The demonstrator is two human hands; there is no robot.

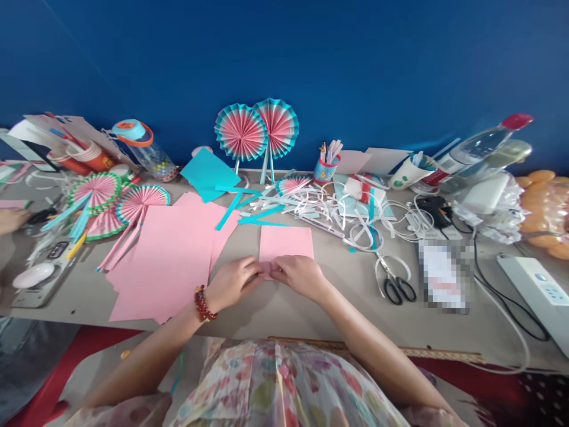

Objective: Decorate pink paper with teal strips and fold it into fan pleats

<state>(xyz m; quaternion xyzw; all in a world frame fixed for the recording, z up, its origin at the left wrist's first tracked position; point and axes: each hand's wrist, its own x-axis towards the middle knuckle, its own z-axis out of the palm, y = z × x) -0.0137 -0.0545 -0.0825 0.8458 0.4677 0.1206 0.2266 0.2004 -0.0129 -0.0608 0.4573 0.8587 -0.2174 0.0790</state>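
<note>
A small pink sheet of paper [287, 242] lies on the table in front of me. Both hands are at its near edge, close together. My left hand [235, 280] pinches the left part of that edge with its fingers closed. Beside it, my right hand [299, 274] has curled fingers gripping the same edge further right. A small folded strip shows between the fingertips. Larger pink sheets [173, 255] are stacked loosely to the left of my left hand. Beyond the small sheet are blue paper strips [262, 214] and a heap of white paper strips [311, 204].
Two finished paper fans [242, 131] stand against the blue wall, and more fans [141, 201] lie at left. Black-handled scissors [399, 289] rest at right, near cables and a power strip [540, 284]. Another person's hand [12, 219] shows at the far left edge.
</note>
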